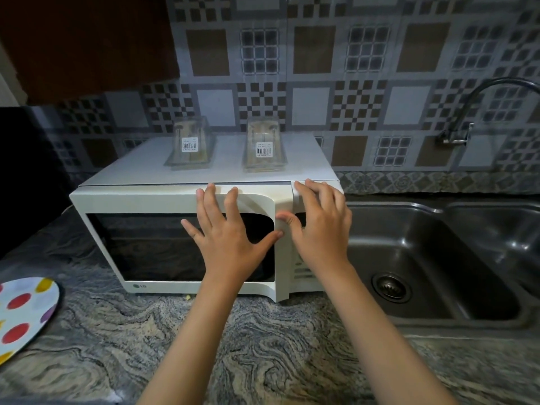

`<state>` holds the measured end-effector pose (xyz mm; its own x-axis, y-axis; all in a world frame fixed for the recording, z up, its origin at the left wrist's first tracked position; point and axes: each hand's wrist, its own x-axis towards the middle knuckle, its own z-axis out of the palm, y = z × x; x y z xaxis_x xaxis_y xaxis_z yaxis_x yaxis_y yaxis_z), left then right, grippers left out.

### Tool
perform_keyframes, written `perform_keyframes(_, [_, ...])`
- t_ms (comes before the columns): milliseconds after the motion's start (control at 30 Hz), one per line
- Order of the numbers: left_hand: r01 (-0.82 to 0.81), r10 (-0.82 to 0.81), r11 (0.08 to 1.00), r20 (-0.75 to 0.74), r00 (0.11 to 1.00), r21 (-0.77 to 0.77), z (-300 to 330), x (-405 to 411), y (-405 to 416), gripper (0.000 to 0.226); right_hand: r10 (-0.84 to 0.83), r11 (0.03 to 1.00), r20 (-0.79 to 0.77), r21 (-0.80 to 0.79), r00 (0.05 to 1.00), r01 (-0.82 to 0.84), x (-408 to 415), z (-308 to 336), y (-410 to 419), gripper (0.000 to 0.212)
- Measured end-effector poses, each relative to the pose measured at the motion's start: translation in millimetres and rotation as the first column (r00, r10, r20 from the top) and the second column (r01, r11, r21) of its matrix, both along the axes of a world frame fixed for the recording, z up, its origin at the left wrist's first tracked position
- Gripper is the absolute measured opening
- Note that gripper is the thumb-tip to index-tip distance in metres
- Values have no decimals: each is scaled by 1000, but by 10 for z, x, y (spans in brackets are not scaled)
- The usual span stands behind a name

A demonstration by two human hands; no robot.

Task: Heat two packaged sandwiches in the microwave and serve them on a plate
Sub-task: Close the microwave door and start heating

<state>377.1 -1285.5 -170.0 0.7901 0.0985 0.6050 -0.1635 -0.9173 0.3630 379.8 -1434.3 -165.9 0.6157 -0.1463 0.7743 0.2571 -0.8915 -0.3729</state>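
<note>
Both sandwich packs [191,144] [264,147] sit atop the microwave [175,200], above the splayed, empty left hand [230,229] and right hand [320,226] at center frame on its closed door.

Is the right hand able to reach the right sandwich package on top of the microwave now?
Probably yes: the right hand is empty at the microwave front, and nothing stands before the right sandwich package.

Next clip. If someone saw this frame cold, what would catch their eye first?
Two bare hands spread on the front of a white microwave mid-counter: the left hand flat on the door, the right hand at the door's right edge. Two clear packaged sandwiches sit on top. A polka-dot plate pokes in at far left; a steel sink is at right.
</note>
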Motion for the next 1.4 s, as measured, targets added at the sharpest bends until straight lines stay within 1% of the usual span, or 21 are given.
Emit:
perform_keyframes(133, [5,-5,1000,9,1000,2,2,-5,-4,104,-10,1000,22,7,1000,10,-6,-21,7,58])
perform_keyframes(433, [-4,5,999,-23,1000,32,33,-42,-9,104,-2,1000,44,14,999,2,-31,4,-3,54])
perform_keyframes(500, [-5,6,999,-28,1000,34,35,-32,-14,105,-16,1000,58,13,998,15,-16,-9,7,55])
perform_keyframes(633, [-20,22,998,-36,999,60,76,51,-37,106,-102,995,101,-6,990,103,45,2,55,50])
perform_keyframes(767, [-38,41,996,-43,998,85,83,45,-62,107,-101,994,121,-17,988,103,55,-24,47,49])
perform_keyframes(867, [-31,40,993,-85,996,111,136,19,-84,102,-87,996,102,-2,991,87,56,-10,31,50])
perform_keyframes(933, [14,3,990,-116,993,140,167,9,-118,97,-57,998,72,26,996,55,34,13,27,49])
perform_keyframes(1033, [98,-77,972,-103,992,215,175,1,-200,93,13,998,-4,56,1000,-13,-18,69,-16,48])
perform_keyframes(1100, [119,-98,970,-107,989,210,188,-5,-251,93,131,984,-57,131,990,-122,-62,120,-85,45])
perform_keyframes(1133, [121,-99,972,-117,988,201,197,-4,-275,94,215,954,-38,224,976,-201,-102,141,-129,41])
perform_keyframes(1167, [120,-96,973,-131,987,195,209,-6,-298,94,274,904,27,334,961,-267,-153,147,-175,35])
perform_keyframes(1200, [120,-93,974,-143,985,194,224,-4,-315,94,274,851,121,432,954,-299,-208,125,-217,31])
perform_keyframes(1233, [118,-90,975,-148,985,190,231,2,-333,94,223,805,207,512,953,-300,-258,73,-257,27])
perform_keyframes(1267, [114,-87,976,-147,985,187,236,5,-344,94,156,767,254,578,955,-279,-306,-5,-284,24])
perform_keyframes(1300, [111,-85,976,-146,986,186,240,5,-352,93,105,735,253,632,962,-246,-340,-108,-310,23])
perform_keyframes(1333, [109,-82,977,-148,986,185,237,-1,-358,92,85,714,203,671,976,-202,-354,-246,-339,23])
perform_keyframes(1400, [103,-75,977,-152,986,186,238,-11,-367,92,145,701,23,704,989,-119,-340,-566,-385,30])
